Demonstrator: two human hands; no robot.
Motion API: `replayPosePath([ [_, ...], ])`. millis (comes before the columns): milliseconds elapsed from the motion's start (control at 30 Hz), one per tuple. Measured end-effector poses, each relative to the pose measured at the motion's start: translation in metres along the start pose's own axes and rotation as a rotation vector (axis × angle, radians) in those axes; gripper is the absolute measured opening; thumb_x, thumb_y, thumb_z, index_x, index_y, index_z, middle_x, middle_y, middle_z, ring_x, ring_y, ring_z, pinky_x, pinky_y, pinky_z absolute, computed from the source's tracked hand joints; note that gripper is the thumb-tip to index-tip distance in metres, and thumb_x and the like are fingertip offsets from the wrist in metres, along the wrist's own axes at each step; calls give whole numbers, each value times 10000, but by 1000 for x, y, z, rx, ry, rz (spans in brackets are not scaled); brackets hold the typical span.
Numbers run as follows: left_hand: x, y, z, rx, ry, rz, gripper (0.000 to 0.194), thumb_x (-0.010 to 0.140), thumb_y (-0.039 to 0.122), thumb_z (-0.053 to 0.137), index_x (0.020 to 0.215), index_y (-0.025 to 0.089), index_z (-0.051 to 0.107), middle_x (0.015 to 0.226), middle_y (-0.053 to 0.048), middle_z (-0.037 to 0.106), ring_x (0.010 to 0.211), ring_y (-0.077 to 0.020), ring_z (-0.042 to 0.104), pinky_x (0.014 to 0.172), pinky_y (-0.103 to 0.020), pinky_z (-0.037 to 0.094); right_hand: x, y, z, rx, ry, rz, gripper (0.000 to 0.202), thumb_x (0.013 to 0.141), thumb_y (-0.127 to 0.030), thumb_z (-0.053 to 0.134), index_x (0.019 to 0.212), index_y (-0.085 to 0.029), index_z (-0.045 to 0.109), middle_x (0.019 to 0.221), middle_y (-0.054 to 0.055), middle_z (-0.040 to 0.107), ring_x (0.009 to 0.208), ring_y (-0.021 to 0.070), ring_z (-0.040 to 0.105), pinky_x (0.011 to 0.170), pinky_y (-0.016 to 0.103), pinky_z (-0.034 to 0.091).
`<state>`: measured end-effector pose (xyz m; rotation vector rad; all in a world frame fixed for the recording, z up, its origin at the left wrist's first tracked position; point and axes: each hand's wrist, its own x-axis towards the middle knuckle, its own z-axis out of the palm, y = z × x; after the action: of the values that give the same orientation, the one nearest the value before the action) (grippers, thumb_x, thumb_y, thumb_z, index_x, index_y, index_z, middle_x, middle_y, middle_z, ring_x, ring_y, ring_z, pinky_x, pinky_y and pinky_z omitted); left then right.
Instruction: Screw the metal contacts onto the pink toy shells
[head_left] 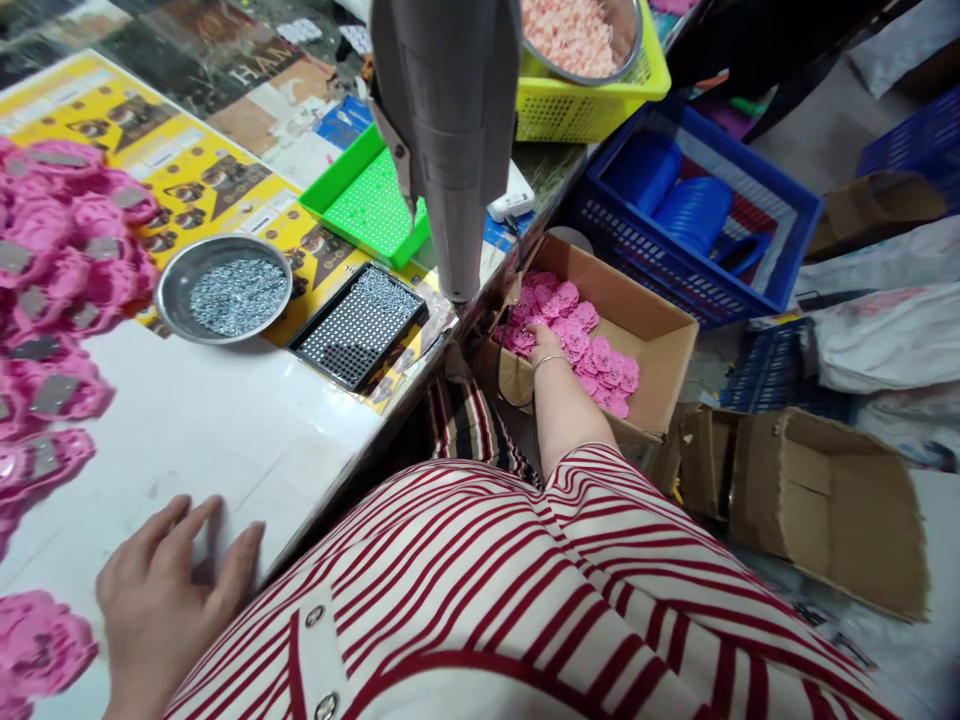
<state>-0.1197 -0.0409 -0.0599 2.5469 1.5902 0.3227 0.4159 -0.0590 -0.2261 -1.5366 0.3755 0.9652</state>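
My left hand [169, 600] rests on the white tabletop [247, 430] with its fingers spread and nothing in them. Beside it lies a pink flower-shaped piece [41, 640], partly cut off by the view's edge. A heap of similar pink pieces [60, 240], several with grey rectangular patches, covers the table's left side. My right hand [546, 342] reaches down into a cardboard box [660, 345] and touches the pink flower pieces [600, 365] there. Its fingertips are hidden among them, so whether it grips one does not show.
A grey machine column [457, 150] stands ahead at the table edge. Near it are a metal bowl [169, 295] of small metal bits, a black perforated tray [337, 345] and a green tray [322, 195]. Blue [795, 230] and yellow [592, 110] baskets sit beyond the box.
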Motion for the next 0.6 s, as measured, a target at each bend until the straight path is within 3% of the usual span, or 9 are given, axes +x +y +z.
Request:
replayPosePath([
  [233,0,16,-6,-42,16,-15,545,881,536,550,1371,299,552,1423,-108,539,1298,-398,529,1143,-555,366,-8,-2,-1,73,-20,55,327,961,-388,585,1167,-134,591,1087,72,631,910,157,637,780,332,585],
  [333,1,21,-9,-47,4,-33,538,887,545,535,1345,264,572,1408,-122,549,1300,-399,525,1147,-554,357,-13,-3,-5,66,-17,79,328,963,-394,581,1161,-133,594,1075,70,634,901,155,638,778,331,584],
  [600,0,21,-9,-54,-7,-45,538,890,550,533,1371,310,545,1428,-104,530,1318,-395,507,1155,-558,339,-33,-15,-29,-10,3,72,325,962,-401,582,1142,-131,599,1052,67,638,892,155,639,778,335,581],
])
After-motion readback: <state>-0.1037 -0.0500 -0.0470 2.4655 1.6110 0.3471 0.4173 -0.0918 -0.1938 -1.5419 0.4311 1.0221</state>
